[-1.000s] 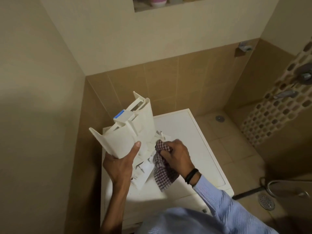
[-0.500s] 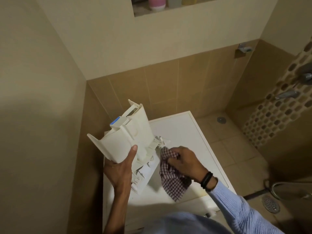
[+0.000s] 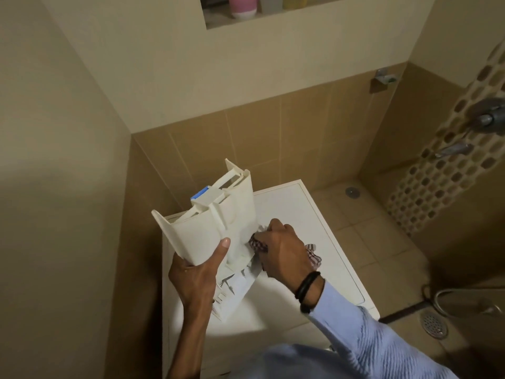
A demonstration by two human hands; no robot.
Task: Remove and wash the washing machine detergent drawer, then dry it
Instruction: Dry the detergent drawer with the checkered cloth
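The white detergent drawer (image 3: 218, 222), with a blue insert at its upper left, is held tilted above the washing machine top (image 3: 300, 214). My left hand (image 3: 196, 277) grips it from below, thumb on its front panel. My right hand (image 3: 284, 250) is closed on a checked cloth (image 3: 313, 255) and presses it against the drawer's right side. Most of the cloth is hidden under that hand.
The washing machine stands in a tiled corner with walls at left and behind. To the right lies the tiled shower floor with two drains (image 3: 433, 324), a hose (image 3: 448, 296) and taps (image 3: 489, 116). A wall niche above holds bottles (image 3: 243, 6).
My right hand moved the cloth up from below the drawer's side to press against it. The drawer stayed in my left hand, tilted slightly more upright.
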